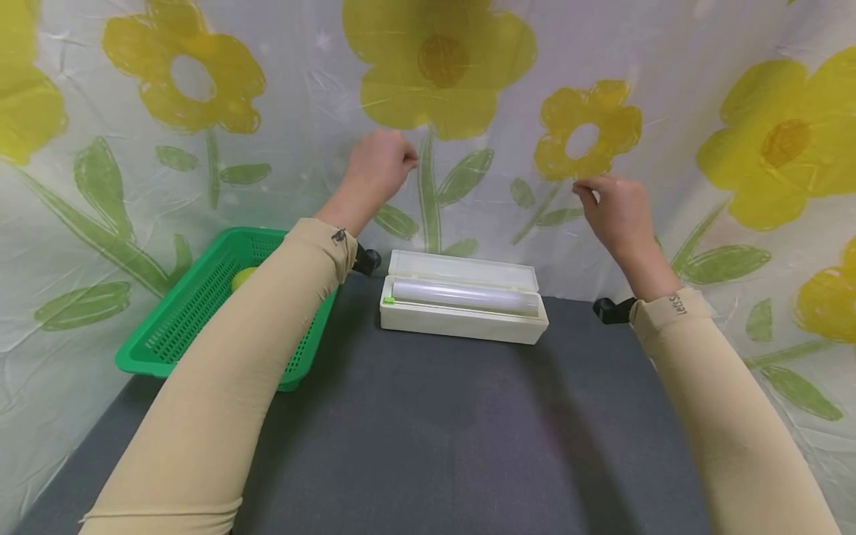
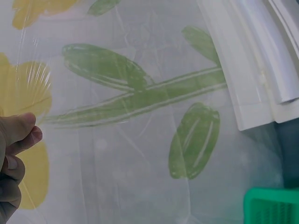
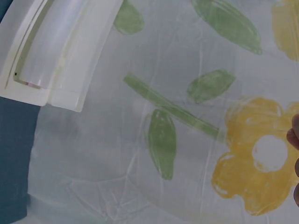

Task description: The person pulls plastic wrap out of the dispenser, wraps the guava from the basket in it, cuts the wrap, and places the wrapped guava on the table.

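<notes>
My left hand is raised above the table, in front of the flowered curtain, with thumb and forefinger pinching the edge of clear cling film. In the left wrist view shiny creases fan out near these fingertips. To the right and slightly lower, my right hand is also raised, thumb and fingertips pinched together on the film's other side. Only the fingertips show in the right wrist view. Below and between the hands stands a white cling film dispenser box, its lid tipped back, a film roll inside.
A green plastic basket stands at the left of the dark table, partly behind my left forearm. Inside it lies a yellow-green round item. The curtain hangs close behind the table and at both sides.
</notes>
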Demonstrator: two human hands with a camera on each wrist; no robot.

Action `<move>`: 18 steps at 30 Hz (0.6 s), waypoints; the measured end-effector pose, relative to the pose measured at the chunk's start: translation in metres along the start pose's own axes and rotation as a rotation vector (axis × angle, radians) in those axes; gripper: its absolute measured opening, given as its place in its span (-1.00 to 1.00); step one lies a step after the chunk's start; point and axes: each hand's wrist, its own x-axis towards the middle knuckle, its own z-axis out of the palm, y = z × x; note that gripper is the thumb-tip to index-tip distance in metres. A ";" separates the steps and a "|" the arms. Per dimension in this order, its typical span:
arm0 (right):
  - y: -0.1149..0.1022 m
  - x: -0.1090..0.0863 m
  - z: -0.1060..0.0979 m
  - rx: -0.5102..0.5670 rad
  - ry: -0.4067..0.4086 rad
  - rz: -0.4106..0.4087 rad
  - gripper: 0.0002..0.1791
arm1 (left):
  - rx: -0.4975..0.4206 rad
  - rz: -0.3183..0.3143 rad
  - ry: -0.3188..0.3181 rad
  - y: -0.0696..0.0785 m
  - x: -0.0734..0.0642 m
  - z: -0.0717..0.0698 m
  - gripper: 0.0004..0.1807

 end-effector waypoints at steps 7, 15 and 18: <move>-0.002 0.004 -0.007 0.030 0.048 0.015 -0.82 | -0.028 0.017 0.039 -0.001 0.005 -0.004 -0.71; -0.002 0.011 -0.014 0.023 0.091 -0.008 -0.82 | -0.041 0.007 0.046 0.002 0.008 -0.016 -0.72; -0.002 0.011 -0.016 0.036 0.102 -0.016 -0.82 | -0.038 0.006 0.040 0.004 0.007 -0.020 -0.72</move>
